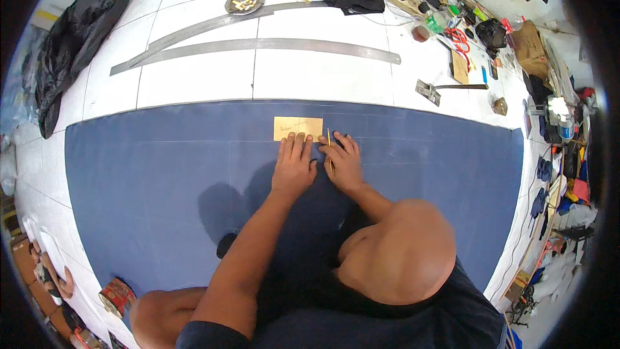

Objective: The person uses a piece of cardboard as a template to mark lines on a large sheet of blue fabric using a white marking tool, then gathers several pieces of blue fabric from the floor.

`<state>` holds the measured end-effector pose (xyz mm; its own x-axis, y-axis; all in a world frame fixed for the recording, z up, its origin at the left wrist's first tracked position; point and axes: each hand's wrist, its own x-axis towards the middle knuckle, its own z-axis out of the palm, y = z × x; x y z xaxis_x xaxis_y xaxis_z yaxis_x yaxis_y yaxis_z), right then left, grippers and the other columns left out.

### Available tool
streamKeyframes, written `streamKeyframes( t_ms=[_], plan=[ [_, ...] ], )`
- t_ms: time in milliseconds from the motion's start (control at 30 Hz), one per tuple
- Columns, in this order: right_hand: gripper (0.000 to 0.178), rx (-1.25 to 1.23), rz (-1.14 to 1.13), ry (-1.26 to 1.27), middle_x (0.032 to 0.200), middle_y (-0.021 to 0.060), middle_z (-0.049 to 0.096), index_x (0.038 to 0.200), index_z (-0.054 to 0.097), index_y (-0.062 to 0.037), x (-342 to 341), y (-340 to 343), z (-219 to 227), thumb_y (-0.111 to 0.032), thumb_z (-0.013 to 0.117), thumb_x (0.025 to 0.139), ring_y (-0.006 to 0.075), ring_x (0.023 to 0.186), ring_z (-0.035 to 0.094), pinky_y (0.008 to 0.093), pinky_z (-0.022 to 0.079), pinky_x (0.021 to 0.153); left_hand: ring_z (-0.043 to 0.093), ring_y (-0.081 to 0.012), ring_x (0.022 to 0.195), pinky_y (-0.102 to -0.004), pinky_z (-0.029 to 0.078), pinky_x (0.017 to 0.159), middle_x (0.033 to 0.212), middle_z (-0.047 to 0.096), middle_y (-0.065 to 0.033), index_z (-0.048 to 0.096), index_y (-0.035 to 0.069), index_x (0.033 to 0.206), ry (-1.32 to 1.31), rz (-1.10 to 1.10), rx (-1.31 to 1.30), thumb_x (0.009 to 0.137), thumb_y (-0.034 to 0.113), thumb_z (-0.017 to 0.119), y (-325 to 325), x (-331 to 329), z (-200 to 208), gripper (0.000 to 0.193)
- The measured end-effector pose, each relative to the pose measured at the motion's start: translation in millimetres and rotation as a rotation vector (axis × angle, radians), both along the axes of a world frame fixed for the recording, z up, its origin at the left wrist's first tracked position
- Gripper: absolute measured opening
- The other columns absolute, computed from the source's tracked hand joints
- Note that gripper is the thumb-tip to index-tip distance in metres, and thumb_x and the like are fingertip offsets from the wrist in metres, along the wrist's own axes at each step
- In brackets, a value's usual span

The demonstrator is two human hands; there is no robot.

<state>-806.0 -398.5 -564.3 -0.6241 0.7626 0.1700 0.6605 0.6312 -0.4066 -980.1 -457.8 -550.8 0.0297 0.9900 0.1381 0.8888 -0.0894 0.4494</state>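
Observation:
A wide dark blue fabric (168,187) lies spread over the white tiled floor, with faint pale lines marked across it. On it rests a small tan card (298,127) with handwriting and a centre line. My left hand (295,171) lies flat, its fingertips pressing the card's lower edge. Close beside the card's lower right corner, my right hand (343,163) pinches a thin yellow pencil (329,155) standing nearly upright. The pencil's tip is too small to make out.
Beyond the fabric lie two long metal rulers (258,44), a round dish (245,3) and a hammer-like tool (452,87). Cables, bottles and tools clutter the far right. A black plastic bag (77,45) sits far left; a red tin (117,297) stands near my leg.

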Motion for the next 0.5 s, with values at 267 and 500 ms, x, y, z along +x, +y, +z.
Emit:
streamKeyframes(
  t_ms=[267,500],
  plan=[
    [0.034,-0.03,0.0,-0.015,0.14,-0.001,0.059,0.115,0.065,-0.0144,-2,0,5,-0.009,0.069,0.082,0.0304,0.137,0.045,0.054,0.027,0.118,0.04,-0.0404,0.138,-0.0533,0.03,0.118,0.141,0.045,-0.0202,0.047,-0.001,0.143,-0.014,0.013,-0.022,0.085,0.024,0.069,-3,0,0,0.067],
    [0.034,-0.036,0.003,0.004,0.138,0.0017,0.06,0.116,0.065,-0.0122,-1,1,9,-0.009,0.068,0.083,0.0308,0.137,0.045,0.054,0.029,0.117,0.04,-0.0437,0.138,-0.0559,0.03,0.117,0.144,0.045,-0.0225,0.047,0.0,0.143,-0.057,0.001,-0.084,0.086,0.022,0.068,0,-2,4,0.065]
  ],
)
